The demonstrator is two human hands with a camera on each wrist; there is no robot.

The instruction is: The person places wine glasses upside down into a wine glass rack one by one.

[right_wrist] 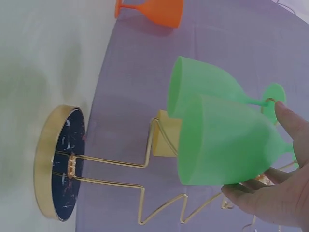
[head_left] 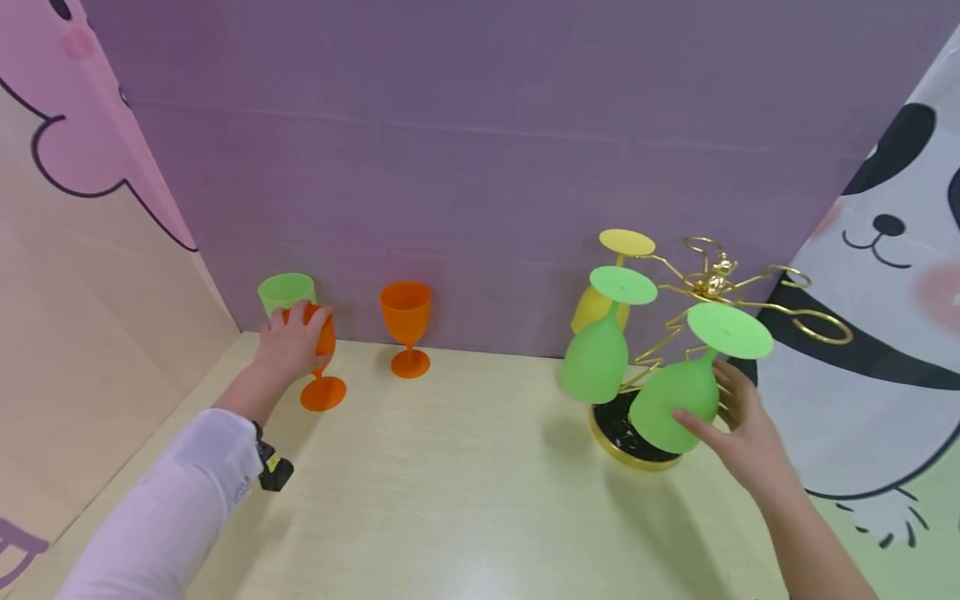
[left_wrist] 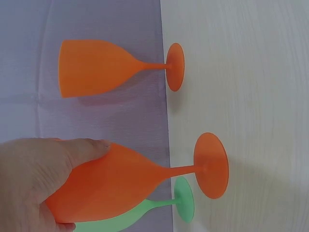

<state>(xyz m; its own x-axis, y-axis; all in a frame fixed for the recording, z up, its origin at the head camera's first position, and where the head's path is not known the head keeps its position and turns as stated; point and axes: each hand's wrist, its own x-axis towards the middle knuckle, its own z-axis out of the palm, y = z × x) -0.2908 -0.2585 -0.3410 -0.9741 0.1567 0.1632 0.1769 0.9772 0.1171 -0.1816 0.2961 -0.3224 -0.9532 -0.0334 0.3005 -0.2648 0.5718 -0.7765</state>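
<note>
At the left, my left hand grips the bowl of an orange goblet from above, thumb on one side. This goblet is upright; whether its foot touches the table I cannot tell. A green goblet stands behind it, partly hidden, and a second orange goblet stands to its right. On the right, my right hand holds the bowl of an upside-down green goblet at the gold rack, thumb in front, fingers behind. Another green goblet and a yellow goblet hang upside down there.
The rack's round black base with a gold rim stands on the pale wooden table. Several looped arms spread from its top, with a bare loop at the right. A purple backdrop rises behind; printed panels flank both sides.
</note>
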